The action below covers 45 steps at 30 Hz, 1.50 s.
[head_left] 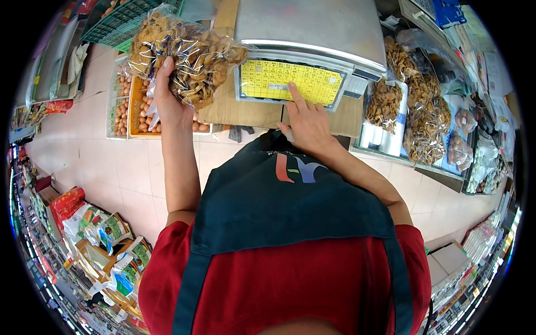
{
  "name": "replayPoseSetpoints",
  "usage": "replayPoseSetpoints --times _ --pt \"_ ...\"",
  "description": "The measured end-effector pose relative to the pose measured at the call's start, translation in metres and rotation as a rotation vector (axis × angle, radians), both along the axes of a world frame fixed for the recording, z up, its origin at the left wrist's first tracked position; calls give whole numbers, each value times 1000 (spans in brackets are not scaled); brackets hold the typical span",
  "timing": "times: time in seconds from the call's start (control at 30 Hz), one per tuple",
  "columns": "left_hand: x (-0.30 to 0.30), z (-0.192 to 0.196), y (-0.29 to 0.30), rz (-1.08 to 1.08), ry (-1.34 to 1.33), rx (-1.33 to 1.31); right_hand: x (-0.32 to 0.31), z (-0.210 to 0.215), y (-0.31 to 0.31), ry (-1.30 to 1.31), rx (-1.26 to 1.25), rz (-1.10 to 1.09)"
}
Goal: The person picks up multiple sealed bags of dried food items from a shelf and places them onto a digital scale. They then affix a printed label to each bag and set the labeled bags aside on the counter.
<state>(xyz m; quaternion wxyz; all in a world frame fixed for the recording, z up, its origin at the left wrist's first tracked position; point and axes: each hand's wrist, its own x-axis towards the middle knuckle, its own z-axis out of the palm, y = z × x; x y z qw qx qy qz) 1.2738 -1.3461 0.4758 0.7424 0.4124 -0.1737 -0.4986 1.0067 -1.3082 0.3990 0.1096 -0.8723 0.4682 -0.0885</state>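
My left hand point(169, 100) is closed on a clear plastic bag of brown, wrinkled dried food point(195, 56), its thumb pressed across the front. The bag is held up at the upper left, over the left end of a wooden counter point(245, 114). Over the yellow keypad point(259, 75) of a weighing scale, my right hand point(310, 123) holds nothing. Its index finger is stretched out with the tip at the keys, and the thumb points out to the left. Above the keypad lies the scale's bare metal pan point(307, 25).
Eggs fill an orange crate point(134, 106) below the bag, with a green basket point(114, 30) behind it. More bags of dried food point(427, 117) and a tray of small packs stand at the right. Stacked packages point(106, 229) stand on the tiled floor at lower left.
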Motion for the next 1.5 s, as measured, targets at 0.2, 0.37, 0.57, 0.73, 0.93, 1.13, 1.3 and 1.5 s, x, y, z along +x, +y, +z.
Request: replayPoseSetpoints --times 0.2,0.37,0.57,0.73,0.93,1.13,1.3,1.5 --pt "-5 1 -7 -56 10 32 -18 -1 -6 -294 -57 -65" --pt "-8 5 -15 -28 -34 34 -64 -20 -8 -593 19 -655" --pt "-20 5 -24 -64 -43 5 -82 -49 -26 -1100 502 -662" --pt "-28 2 -24 -107 -47 -22 -81 -48 -32 -971 472 -765" --pt "-46 5 -21 -92 -25 26 -98 -65 -23 -1039 475 -467" --pt "-59 -3 -24 -115 -10 98 -94 -62 -19 -780 374 -542" --pt "-82 -3 -54 -360 -116 88 -107 -81 -23 -1102 570 -494" --pt "-129 26 -132 -584 -267 57 -115 -92 -18 -1135 543 -519"
